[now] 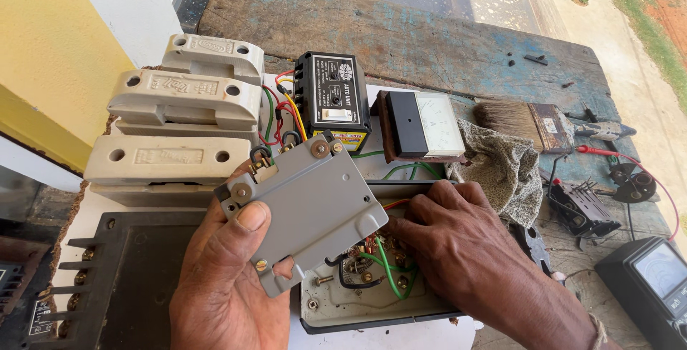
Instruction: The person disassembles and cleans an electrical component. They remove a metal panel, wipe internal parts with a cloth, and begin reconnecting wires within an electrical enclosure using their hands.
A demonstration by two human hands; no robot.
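My left hand (229, 278) grips a flat grey metal plate (315, 200) with screws at its corners, lifted and tilted over an open electrical housing (358, 307). Its thumb presses the plate's left edge. My right hand (465, 250) reaches into the housing, its fingertips on the green and red wires (386, 264) and small brass terminals under the plate. Whether it pinches one wire is hidden. Red, yellow and green wires (283, 107) run from the plate's top to a black control box (333, 99).
Three large cream porcelain fuse carriers (179, 114) stand at the left. A panel meter (422, 124), a rag (501, 171), a paintbrush (522, 121), a black finned part (580, 207) and a multimeter (651, 278) with a red lead lie to the right on the worn wooden bench (401, 28).
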